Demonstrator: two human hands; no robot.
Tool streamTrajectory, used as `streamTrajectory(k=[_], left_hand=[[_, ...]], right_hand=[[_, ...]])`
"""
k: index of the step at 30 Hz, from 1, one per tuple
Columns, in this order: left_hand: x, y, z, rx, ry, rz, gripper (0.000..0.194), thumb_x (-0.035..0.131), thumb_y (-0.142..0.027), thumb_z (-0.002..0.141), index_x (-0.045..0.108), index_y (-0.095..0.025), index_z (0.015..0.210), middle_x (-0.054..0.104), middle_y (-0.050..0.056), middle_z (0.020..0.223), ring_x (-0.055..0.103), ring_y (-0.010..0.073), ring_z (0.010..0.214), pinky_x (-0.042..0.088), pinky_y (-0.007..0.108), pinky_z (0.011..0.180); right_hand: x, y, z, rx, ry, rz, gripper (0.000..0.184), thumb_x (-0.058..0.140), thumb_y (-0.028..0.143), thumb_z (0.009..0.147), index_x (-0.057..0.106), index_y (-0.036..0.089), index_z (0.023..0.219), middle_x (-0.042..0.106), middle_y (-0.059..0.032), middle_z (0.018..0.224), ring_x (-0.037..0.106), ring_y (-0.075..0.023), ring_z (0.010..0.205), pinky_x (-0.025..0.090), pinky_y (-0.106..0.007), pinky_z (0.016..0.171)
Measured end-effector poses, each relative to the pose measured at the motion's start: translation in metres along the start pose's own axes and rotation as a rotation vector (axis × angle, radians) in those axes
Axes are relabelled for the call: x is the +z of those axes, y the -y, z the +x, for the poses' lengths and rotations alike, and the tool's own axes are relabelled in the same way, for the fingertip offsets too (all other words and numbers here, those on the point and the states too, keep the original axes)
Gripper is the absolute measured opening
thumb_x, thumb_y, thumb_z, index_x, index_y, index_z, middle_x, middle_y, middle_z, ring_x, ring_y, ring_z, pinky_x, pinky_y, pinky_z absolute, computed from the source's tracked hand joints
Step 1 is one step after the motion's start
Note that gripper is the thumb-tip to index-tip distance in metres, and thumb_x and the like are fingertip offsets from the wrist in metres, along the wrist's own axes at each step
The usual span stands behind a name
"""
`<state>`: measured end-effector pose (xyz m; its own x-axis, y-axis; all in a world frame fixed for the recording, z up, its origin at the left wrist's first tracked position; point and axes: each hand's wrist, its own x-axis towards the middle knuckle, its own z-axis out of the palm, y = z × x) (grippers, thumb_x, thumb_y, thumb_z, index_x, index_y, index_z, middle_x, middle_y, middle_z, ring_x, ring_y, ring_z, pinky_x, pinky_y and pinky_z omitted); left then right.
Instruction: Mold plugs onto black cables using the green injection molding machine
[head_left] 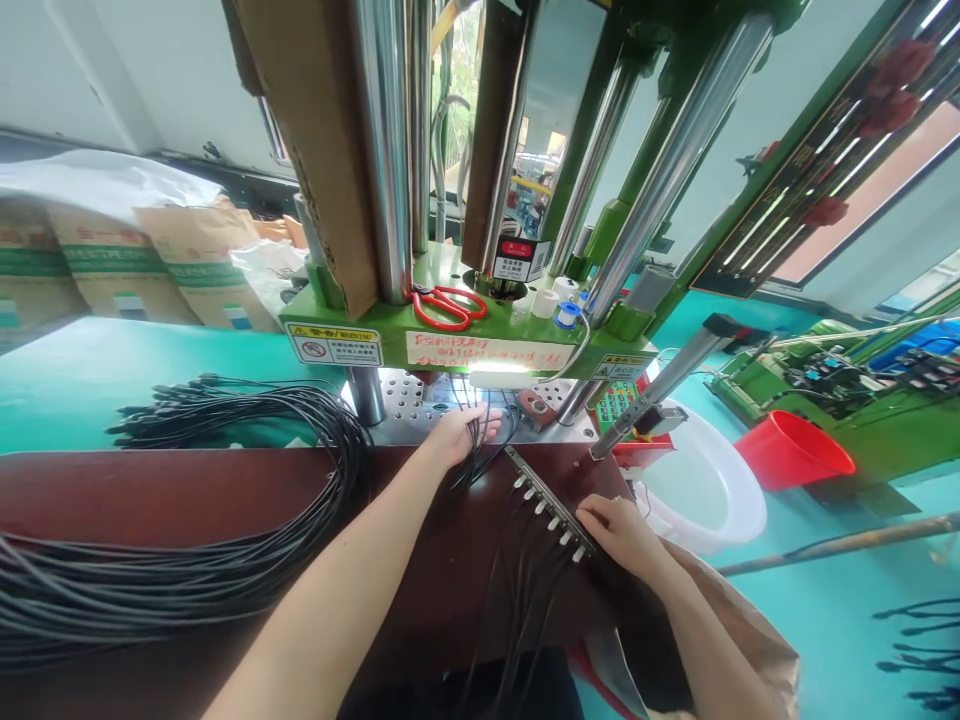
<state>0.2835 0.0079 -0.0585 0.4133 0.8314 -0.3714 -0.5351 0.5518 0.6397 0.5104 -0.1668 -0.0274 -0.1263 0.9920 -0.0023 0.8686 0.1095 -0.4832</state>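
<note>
My left hand (459,437) is in front of the press opening, with a small bunch of black cables (474,462) in its grasp; some fingers are partly stretched out. On the brown tabletop (420,560) lies a narrow metal mould bar (551,500), set at a slant. Several silvery connector ends (553,523) stick out along its near side, and black cables (517,590) run from them toward my body. My right hand (619,532) is closed beside the bar's near right end, its fingers curled at the edge. What lies inside those fingers is hidden.
A green press (465,325) with steel columns stands ahead, carrying red-handled scissors (450,308) and a lit white lamp (501,379). Bundled black cables (300,540) cover the left. A white tub (720,490) and red bucket (795,450) are on the right, sacks (202,260) at back left.
</note>
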Motion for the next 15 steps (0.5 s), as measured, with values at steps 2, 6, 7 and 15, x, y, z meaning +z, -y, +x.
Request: streamTrajectory(k=[2, 6, 7, 15], left_hand=[[-0.001, 0.000, 0.001, 0.003, 0.008, 0.001, 0.010, 0.059, -0.011, 0.075, 0.058, -0.007, 0.085, 0.069, 0.015, 0.076, 0.066, 0.0181, 0.058, 0.053, 0.025, 0.049], [-0.002, 0.000, 0.002, 0.004, 0.016, 0.007, 0.007, 0.059, -0.012, 0.075, 0.059, -0.007, 0.079, 0.068, 0.014, 0.074, 0.065, 0.0167, 0.056, 0.053, 0.024, 0.049], [-0.002, 0.001, 0.002, 0.004, 0.017, 0.009, 0.007, 0.059, -0.012, 0.075, 0.059, -0.007, 0.079, 0.068, 0.014, 0.073, 0.064, 0.0162, 0.055, 0.053, 0.024, 0.049], [0.001, 0.000, 0.000, 0.009, 0.008, 0.005, 0.006, 0.059, -0.012, 0.075, 0.057, -0.009, 0.079, 0.068, 0.012, 0.072, 0.065, 0.0159, 0.056, 0.053, 0.023, 0.049]], right_hand=[[-0.008, 0.010, 0.009, -0.046, -0.035, -0.016, 0.027, 0.037, 0.031, 0.088, 0.060, 0.019, 0.078, 0.064, -0.0011, 0.070, 0.057, -0.0156, 0.063, 0.039, -0.027, 0.061], [-0.012, 0.024, 0.053, -0.114, -0.163, 0.031, 0.023, 0.041, 0.028, 0.086, 0.061, 0.019, 0.091, 0.067, -0.0031, 0.086, 0.060, -0.0169, 0.078, 0.042, -0.028, 0.072], [-0.010, 0.027, 0.070, -0.121, -0.189, 0.064, 0.024, 0.042, 0.027, 0.085, 0.061, 0.019, 0.097, 0.067, -0.0037, 0.088, 0.060, -0.0170, 0.080, 0.043, -0.028, 0.073], [0.009, 0.069, 0.207, -0.147, -0.359, 0.182, 0.024, 0.046, 0.027, 0.088, 0.056, 0.015, 0.106, 0.058, -0.0088, 0.108, 0.056, -0.0187, 0.093, 0.045, -0.038, 0.083]])
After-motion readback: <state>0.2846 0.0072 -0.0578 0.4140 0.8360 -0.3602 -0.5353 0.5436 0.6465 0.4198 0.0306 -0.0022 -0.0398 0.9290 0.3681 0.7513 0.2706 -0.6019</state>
